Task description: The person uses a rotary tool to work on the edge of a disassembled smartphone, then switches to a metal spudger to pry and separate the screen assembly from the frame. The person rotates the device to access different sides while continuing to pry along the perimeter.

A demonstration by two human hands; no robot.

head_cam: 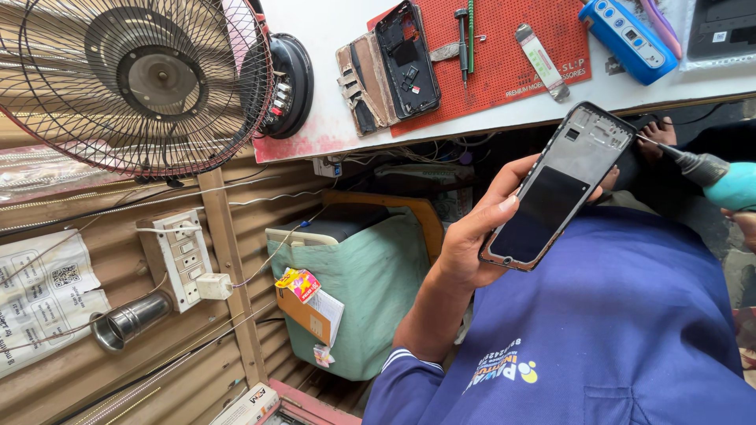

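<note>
Head view, left hand gripping phone frame (upright)

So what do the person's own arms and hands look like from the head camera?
The left hand is bare, with no glove, ring or watch showing. Its forearm is uncovered up to a short blue sleeve with a white-striped cuff. The right hand barely shows at the frame edge.

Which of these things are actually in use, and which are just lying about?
In use:
- left hand holding the phone frame
- teal-handled screwdriver at its top corner

Lying about:
- opened phone on the red mat
- blue power strip
- fan
</note>
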